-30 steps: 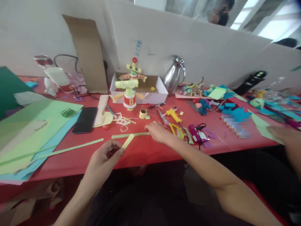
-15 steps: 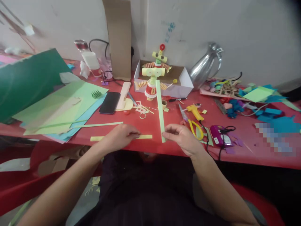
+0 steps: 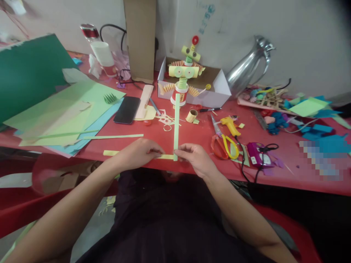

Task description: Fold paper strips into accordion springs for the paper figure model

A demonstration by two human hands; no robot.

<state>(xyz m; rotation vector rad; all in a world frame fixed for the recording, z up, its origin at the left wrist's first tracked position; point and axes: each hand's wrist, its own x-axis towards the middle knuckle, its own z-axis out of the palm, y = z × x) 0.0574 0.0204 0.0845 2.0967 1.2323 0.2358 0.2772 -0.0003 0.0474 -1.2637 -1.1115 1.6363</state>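
My right hand (image 3: 196, 157) pinches a pale green paper strip (image 3: 177, 124) near its lower end; the strip points away from me. That end meets the right end of a yellow paper strip (image 3: 167, 157), making a corner. My left hand (image 3: 141, 153) is closed on the yellow strip, which runs sideways along the table's front edge and passes behind my wrist. Beyond the green strip stands a paper figure (image 3: 182, 73) with a yellow tube head, pleated arms and a red-and-white body.
Scissors (image 3: 219, 142), a yellow glue gun (image 3: 230, 126) and a purple device (image 3: 257, 155) lie right. Left are a phone (image 3: 127, 110) and paper sheets (image 3: 55, 109). A white box (image 3: 197, 100) and metal jug (image 3: 246, 69) stand behind.
My right hand has moved left with the green strip, bringing its lower end onto the yellow strip's right end. My left hand stays on the yellow strip. The view has shifted slightly.
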